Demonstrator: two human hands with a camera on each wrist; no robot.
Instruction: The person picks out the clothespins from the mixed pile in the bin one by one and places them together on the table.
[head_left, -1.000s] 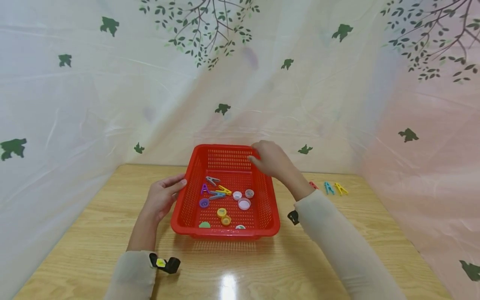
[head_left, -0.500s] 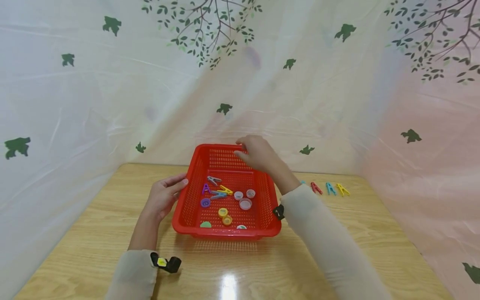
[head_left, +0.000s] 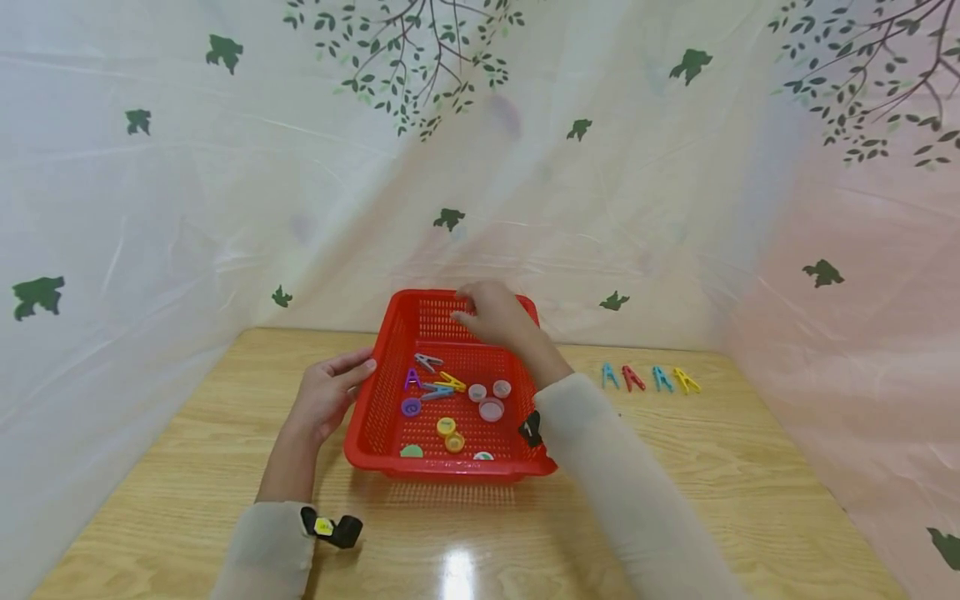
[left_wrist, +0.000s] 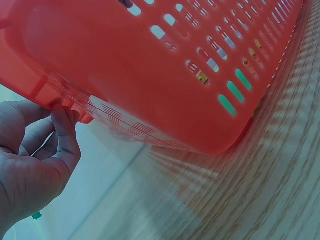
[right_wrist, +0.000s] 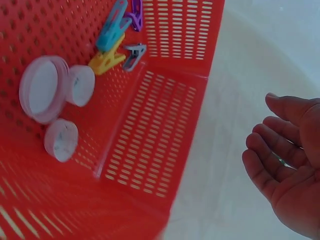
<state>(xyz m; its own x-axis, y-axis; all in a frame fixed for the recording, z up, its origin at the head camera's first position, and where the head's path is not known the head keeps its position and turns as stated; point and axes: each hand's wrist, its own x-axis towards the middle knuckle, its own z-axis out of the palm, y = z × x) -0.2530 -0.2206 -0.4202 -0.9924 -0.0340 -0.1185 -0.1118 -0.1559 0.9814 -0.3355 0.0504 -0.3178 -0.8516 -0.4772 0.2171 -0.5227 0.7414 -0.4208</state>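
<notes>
A red plastic basket [head_left: 382, 461] stands on the wooden table, and my left hand [head_left: 327, 393] pinches its left rim between thumb and fingers. In the left wrist view, the fingertips [left_wrist: 67, 120] bend round the rim's edge. Over the basket's far end is my right hand [head_left: 495, 315], which holds nothing; the right wrist view shows its fingers [right_wrist: 272, 155] loosely bent, apart from the basket. Inside lie a grey clothespin [head_left: 428, 362], a purple one, a yellow one and a blue one, among purple, yellow, clear and green caps. A clear cap [head_left: 491, 408] lies right of the middle.
Right of the basket, several clothespins stand in a row on the table [head_left: 712, 467]: a light blue clothespin [head_left: 611, 376], a red clothespin [head_left: 633, 377], another blue one and a yellow clothespin [head_left: 686, 380]. Behind the table hangs a pale curtain [head_left: 360, 208] with leaf prints.
My right hand has moved left from the basket's far right corner to over its far end. The row of clothespins, partly hidden by the right arm before, shows fully. My left hand keeps its grip.
</notes>
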